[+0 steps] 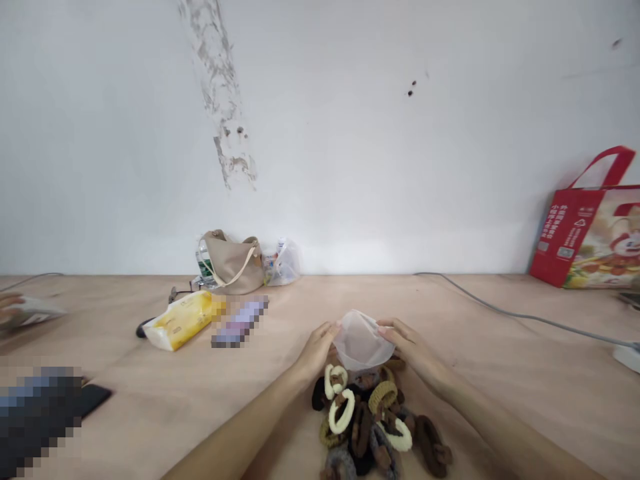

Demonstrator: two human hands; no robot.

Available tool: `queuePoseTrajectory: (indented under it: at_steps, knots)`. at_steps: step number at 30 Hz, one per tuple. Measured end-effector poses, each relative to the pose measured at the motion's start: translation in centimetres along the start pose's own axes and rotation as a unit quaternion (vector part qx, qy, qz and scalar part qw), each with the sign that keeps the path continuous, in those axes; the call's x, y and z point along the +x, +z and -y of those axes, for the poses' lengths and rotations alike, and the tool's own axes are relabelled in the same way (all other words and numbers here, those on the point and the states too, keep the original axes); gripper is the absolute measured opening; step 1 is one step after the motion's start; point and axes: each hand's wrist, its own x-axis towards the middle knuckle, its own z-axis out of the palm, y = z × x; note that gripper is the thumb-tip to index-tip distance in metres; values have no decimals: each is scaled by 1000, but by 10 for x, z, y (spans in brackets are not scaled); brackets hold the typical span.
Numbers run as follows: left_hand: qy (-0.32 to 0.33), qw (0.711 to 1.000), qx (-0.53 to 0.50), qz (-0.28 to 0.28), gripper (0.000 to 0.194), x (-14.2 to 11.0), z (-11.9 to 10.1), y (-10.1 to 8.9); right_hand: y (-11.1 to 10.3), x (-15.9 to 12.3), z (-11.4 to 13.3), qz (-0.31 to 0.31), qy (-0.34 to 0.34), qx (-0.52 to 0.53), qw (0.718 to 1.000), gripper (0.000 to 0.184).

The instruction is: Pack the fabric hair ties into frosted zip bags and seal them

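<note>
In the head view, my left hand (316, 350) and my right hand (407, 345) grip opposite edges of a small translucent plastic bag (360, 341), spreading its mouth. Its lower end rests at the top of a heap of fuzzy hair ties (363, 420) in brown, black, cream and mustard. The heap lies on a light wooden table (150, 387), just below my hands. The bag's inside is milky and shows no clear contents.
A yellow wipes packet (183, 321), a pixelated item (240, 322) and a beige handbag (233, 263) stand ahead left. A co-worker's hand (7, 310) is at the far left edge. A grey cable (525, 317) crosses the right side, near a red shopping bag (580, 227).
</note>
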Motion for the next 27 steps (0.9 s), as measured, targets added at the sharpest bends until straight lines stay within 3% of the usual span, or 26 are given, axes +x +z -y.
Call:
queuePoseTrajectory:
  at_steps: [9, 20, 27]
  knots:
    - [-12, 997, 22, 72, 46, -24, -6, -12, 2, -22, 3, 61, 37, -12, 997, 42]
    - [-33, 993, 66, 91, 59, -15, 0, -20, -7, -4, -25, 46, 42, -31, 998, 44]
    - [-33, 988, 101, 111, 59, -30, -7, -24, -5, -27, -35, 52, 21, -30, 998, 42]
